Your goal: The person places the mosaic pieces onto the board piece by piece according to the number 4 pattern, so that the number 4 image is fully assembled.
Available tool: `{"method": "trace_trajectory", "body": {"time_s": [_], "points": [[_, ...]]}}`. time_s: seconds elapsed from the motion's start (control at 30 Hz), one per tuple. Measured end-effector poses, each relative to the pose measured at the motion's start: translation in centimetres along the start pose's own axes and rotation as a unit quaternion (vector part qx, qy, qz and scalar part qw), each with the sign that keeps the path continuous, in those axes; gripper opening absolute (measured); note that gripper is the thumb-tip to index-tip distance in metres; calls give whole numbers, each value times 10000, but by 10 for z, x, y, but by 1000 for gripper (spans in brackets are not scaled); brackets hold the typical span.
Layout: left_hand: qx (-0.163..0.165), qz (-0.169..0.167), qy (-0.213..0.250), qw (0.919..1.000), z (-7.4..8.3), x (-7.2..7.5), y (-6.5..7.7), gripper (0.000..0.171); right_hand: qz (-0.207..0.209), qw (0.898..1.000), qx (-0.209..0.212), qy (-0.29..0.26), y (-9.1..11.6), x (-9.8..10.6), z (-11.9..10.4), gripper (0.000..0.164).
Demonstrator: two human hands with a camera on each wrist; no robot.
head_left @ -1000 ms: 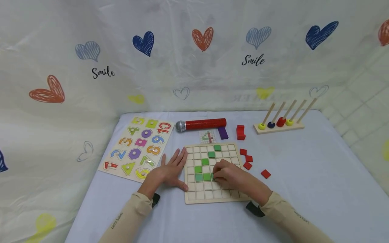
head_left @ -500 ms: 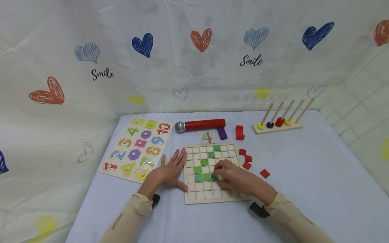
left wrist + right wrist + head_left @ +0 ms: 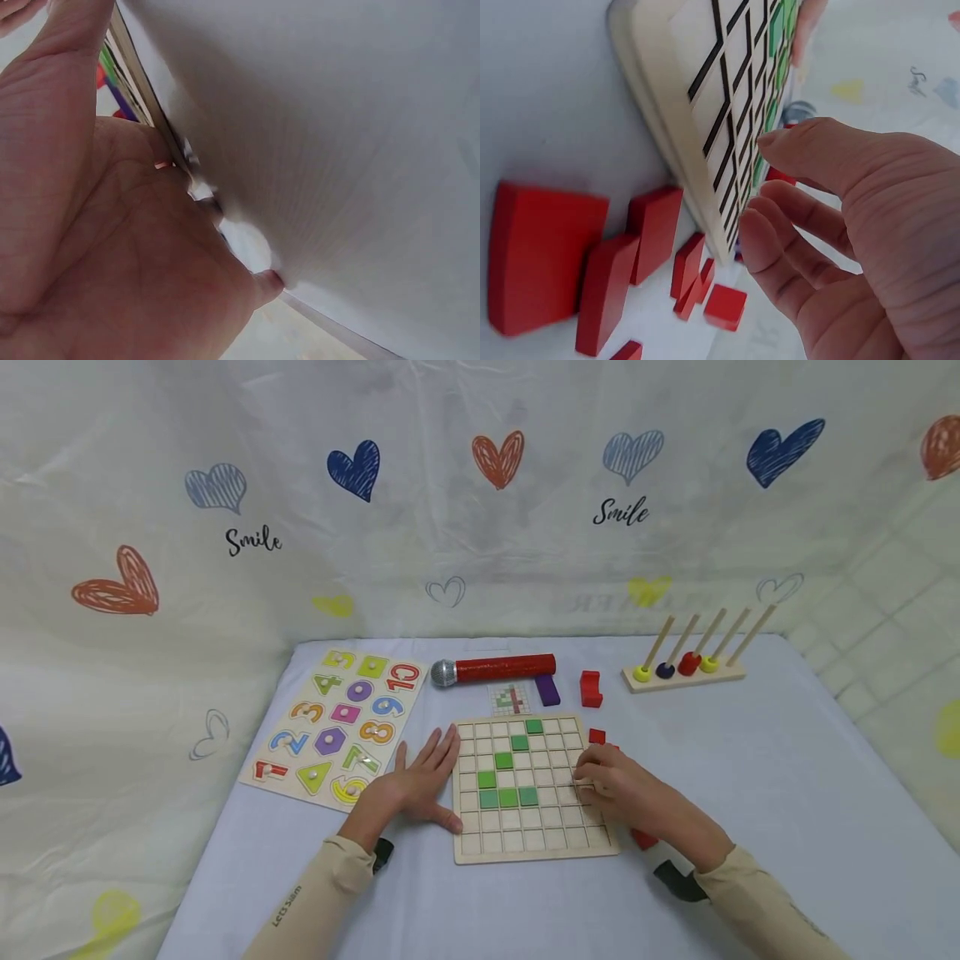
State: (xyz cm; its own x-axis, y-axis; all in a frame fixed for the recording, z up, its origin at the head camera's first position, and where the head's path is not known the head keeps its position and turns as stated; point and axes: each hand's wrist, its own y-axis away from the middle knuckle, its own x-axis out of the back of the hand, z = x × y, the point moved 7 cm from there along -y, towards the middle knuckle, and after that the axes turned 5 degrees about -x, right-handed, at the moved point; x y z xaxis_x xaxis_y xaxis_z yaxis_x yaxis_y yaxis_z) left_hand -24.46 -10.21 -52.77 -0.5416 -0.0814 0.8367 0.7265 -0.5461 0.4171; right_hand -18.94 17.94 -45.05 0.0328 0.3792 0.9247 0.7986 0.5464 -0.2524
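Note:
My left hand (image 3: 420,789) lies with fingers spread at the left edge of a wooden grid board (image 3: 491,842), its thumb and fingertips right at the rim. In the left wrist view the palm (image 3: 142,247) faces the camera. Several green square tiles sit in the board's cells, among them a teal-green tile (image 3: 528,796). Above the board's right edge is my right hand (image 3: 633,793), fingers loosely bent. The right wrist view shows its thumb and fingers apart with nothing between them. Red square tiles (image 3: 547,255) lie on the cloth beside the board, partly hidden under this hand in the head view.
Behind the board lie a small pattern card (image 3: 510,700), a red toy microphone (image 3: 502,667), a purple block (image 3: 548,690) and a red notched block (image 3: 591,690). A number puzzle (image 3: 300,793) is at left. The peg stand (image 3: 731,674) stands back right.
My right hand let go of a green tile, which now sits in its cell, and moved right to the red tiles beside the board. The left hand stayed in place.

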Motion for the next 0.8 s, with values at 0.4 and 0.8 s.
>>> {"method": "trace_trajectory", "body": {"time_s": [0.4, 0.8], "points": [[3, -55, 14, 10000, -1, -1, -1, 147, 114, 9959, -883, 144, 14, 1, 44, 26], [44, -67, -26, 10000, 2, 1, 1, 146, -239, 9940, -1059, -129, 9, 0, 62, 24]]}}
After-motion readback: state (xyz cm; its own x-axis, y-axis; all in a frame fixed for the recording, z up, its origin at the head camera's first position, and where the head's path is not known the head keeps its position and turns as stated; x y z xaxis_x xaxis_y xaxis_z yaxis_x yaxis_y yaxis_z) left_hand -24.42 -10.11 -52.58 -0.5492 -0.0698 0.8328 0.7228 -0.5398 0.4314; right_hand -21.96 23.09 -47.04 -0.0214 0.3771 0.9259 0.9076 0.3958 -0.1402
